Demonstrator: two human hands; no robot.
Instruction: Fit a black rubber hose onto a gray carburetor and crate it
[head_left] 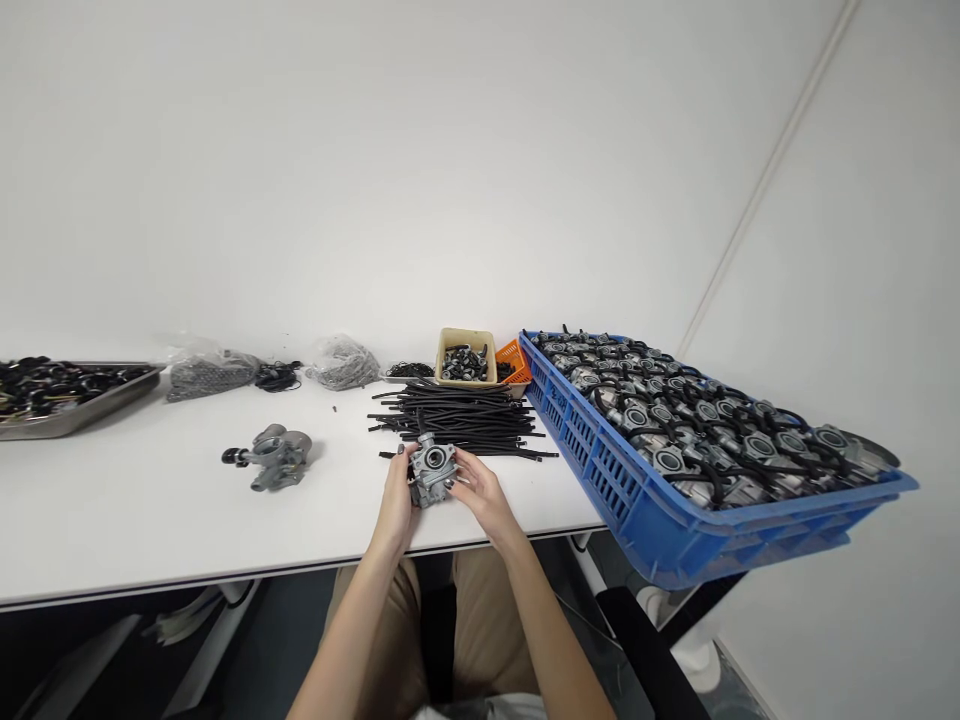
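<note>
**Two hands on one carburetor at the table edge**

Nearest to the camera are the person's forearms, which reach forward over the lap to the front edge of the white table [150, 520]. The left hand [395, 497] is closed around the left side of a small grey carburetor [430, 473], and the right hand [480, 492] grips its right side with the fingers curled; the part sits between both hands, just above the table surface, with its round opening facing up toward the camera.

From the left: a metal tray [75, 410] with dark small parts stands at the far edge. Next come two clear bags [206, 372] of small pieces. Another carburetor [274, 457] lies alone on the table, well apart from the hands. Just behind the hands is a pile of black hoses [461, 418], and behind it a beige box [466, 358] and an orange basket [514, 360]. On the right, a blue crate [645, 490] is full of carburetors that already carry black hoses.

As I judge it, the held part has no hose yet, the crate shows much finished work, and the many loose hoses suggest that much remains.
</note>
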